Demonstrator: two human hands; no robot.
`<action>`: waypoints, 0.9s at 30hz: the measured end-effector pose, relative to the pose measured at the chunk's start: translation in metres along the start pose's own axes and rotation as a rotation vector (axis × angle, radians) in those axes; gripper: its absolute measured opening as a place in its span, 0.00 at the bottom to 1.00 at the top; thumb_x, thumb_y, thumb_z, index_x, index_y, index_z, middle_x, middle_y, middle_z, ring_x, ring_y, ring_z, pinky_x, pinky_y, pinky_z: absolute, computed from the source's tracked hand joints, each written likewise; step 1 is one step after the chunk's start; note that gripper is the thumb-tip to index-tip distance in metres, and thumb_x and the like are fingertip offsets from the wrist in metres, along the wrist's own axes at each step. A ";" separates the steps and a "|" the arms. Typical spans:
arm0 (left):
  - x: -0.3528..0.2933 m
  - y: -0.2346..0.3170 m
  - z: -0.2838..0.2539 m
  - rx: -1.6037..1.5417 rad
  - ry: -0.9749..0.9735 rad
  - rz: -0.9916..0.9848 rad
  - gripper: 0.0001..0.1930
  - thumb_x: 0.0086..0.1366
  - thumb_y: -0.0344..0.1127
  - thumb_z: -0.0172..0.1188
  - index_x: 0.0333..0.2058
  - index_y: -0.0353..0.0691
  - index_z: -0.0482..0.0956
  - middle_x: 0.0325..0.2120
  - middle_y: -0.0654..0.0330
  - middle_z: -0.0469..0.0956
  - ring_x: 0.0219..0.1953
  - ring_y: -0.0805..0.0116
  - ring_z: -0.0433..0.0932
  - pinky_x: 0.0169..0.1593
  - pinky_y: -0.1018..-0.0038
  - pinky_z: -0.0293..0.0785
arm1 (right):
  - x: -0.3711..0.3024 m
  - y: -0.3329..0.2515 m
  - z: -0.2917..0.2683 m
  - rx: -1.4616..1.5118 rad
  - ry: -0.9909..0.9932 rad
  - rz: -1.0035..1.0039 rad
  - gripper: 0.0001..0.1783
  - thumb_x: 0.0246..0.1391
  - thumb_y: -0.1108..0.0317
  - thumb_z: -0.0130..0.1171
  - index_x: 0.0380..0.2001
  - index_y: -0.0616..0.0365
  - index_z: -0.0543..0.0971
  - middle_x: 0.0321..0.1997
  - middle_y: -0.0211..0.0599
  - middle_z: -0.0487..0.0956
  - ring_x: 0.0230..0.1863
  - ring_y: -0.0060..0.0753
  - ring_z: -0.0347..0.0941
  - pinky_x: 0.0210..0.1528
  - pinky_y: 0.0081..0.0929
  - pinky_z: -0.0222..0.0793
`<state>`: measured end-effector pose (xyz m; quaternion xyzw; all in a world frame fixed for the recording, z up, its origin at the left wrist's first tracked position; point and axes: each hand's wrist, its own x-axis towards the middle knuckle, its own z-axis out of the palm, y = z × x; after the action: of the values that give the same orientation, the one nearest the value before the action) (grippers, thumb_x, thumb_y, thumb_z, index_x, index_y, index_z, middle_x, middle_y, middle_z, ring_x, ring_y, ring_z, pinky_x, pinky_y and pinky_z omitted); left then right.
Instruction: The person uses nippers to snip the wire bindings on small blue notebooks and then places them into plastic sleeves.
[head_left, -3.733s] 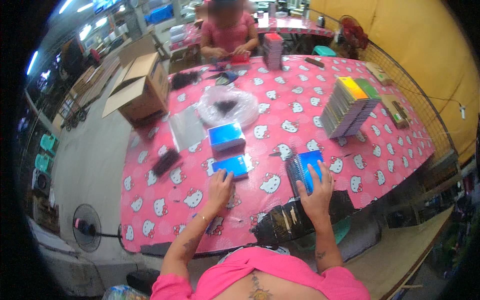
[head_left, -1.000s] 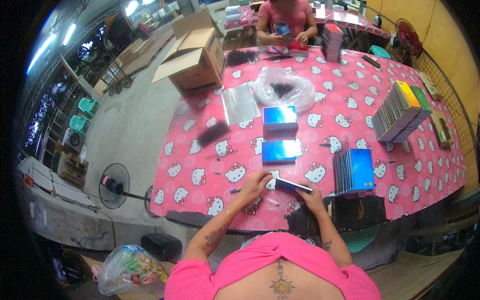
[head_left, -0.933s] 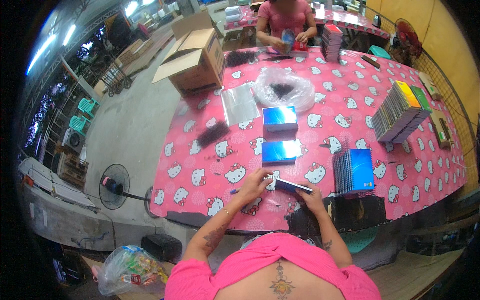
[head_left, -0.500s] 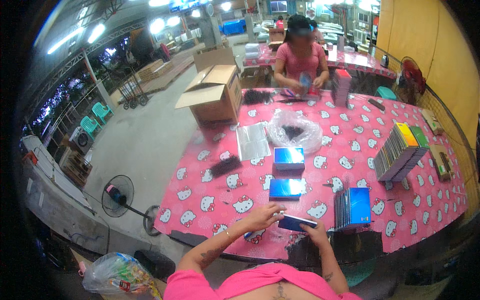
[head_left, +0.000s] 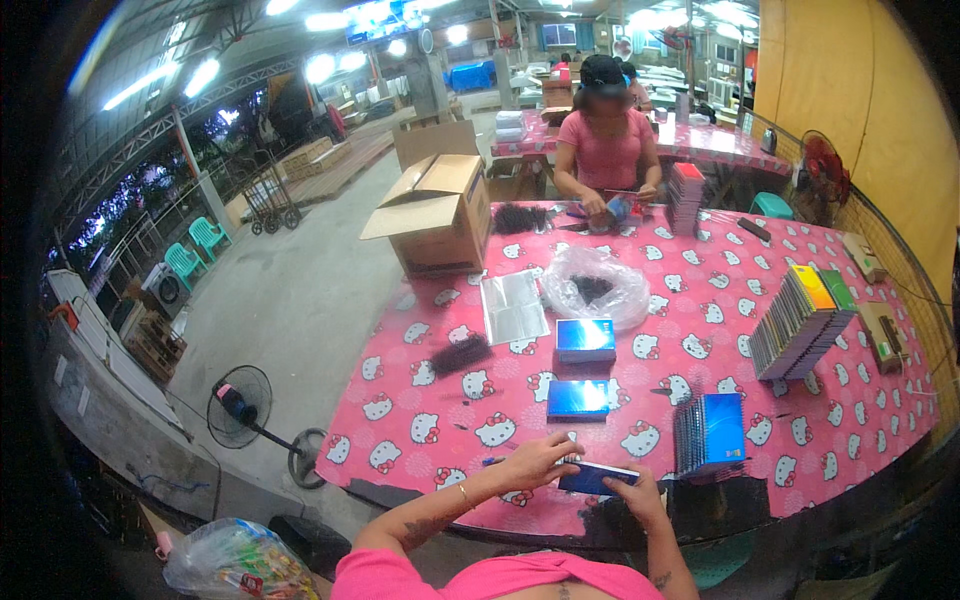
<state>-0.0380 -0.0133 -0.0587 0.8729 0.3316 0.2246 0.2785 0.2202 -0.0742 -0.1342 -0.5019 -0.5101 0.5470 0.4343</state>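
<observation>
Close to the table's front edge, my right hand (head_left: 642,494) grips the right end of a small dark blue notebook (head_left: 592,479), thumb on top. At its left end is my left hand (head_left: 545,461), fingers bent together in a pinch; what lies between the fingertips is too small to make out. Just beyond lie a bright blue notebook stack (head_left: 578,399) and, farther off, a second blue stack (head_left: 586,341). To the right stands a taller pile of spiral-bound blue notebooks (head_left: 716,430).
A pink patterned cloth (head_left: 640,400) covers the table. Black coils (head_left: 461,354) lie left, near a clear sheet (head_left: 515,306) and plastic bag (head_left: 598,287). An open carton (head_left: 437,215) stands far left; tall notebook stacks (head_left: 800,325) are right. A co-worker (head_left: 608,150) works opposite.
The view has tilted slightly, so the table sits lower in the picture. Both my hands remain at the notebook, which now lies more level. The co-worker's hands have shifted.
</observation>
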 end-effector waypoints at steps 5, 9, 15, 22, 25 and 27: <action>0.000 -0.013 -0.011 0.063 -0.098 -0.026 0.16 0.68 0.47 0.60 0.49 0.44 0.78 0.40 0.55 0.76 0.43 0.52 0.78 0.46 0.59 0.72 | -0.002 -0.020 0.020 0.074 0.015 0.011 0.13 0.52 0.75 0.68 0.43 0.64 0.82 0.35 0.31 0.83 0.36 0.22 0.77 0.42 0.24 0.73; -0.006 0.006 0.006 0.532 0.189 0.047 0.30 0.68 0.56 0.56 0.61 0.44 0.69 0.62 0.55 0.66 0.68 0.52 0.58 0.68 0.40 0.41 | -0.012 -0.044 0.046 0.228 0.139 0.032 0.12 0.53 0.76 0.67 0.41 0.64 0.82 0.33 0.31 0.82 0.33 0.22 0.77 0.38 0.23 0.74; -0.038 -0.005 0.039 0.718 0.325 -0.024 0.35 0.70 0.56 0.52 0.68 0.42 0.61 0.70 0.54 0.58 0.74 0.54 0.50 0.71 0.39 0.28 | -0.022 -0.050 0.055 0.262 0.267 0.011 0.09 0.53 0.76 0.66 0.39 0.64 0.82 0.31 0.29 0.81 0.31 0.20 0.76 0.32 0.21 0.73; -0.002 0.010 -0.006 0.224 0.109 0.122 0.10 0.72 0.44 0.54 0.41 0.47 0.78 0.36 0.62 0.79 0.44 0.61 0.79 0.66 0.41 0.51 | -0.036 -0.054 0.032 0.253 0.170 0.009 0.09 0.54 0.74 0.67 0.39 0.63 0.82 0.32 0.27 0.81 0.32 0.18 0.74 0.35 0.21 0.71; -0.004 0.021 0.006 0.204 0.092 0.148 0.10 0.71 0.44 0.54 0.40 0.45 0.77 0.36 0.60 0.79 0.44 0.58 0.79 0.61 0.50 0.64 | -0.045 -0.050 0.013 0.222 0.092 0.012 0.10 0.54 0.73 0.68 0.39 0.63 0.83 0.33 0.27 0.81 0.33 0.19 0.74 0.39 0.21 0.71; -0.008 0.029 0.014 0.132 0.042 0.004 0.11 0.72 0.44 0.54 0.40 0.42 0.77 0.36 0.58 0.79 0.43 0.57 0.79 0.57 0.54 0.67 | -0.052 -0.046 0.006 0.223 0.058 0.022 0.10 0.54 0.72 0.69 0.40 0.63 0.83 0.33 0.27 0.81 0.34 0.19 0.75 0.41 0.21 0.71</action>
<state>-0.0215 -0.0417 -0.0526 0.8851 0.3499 0.2211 0.2126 0.2187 -0.1216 -0.0835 -0.4716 -0.4278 0.5904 0.4960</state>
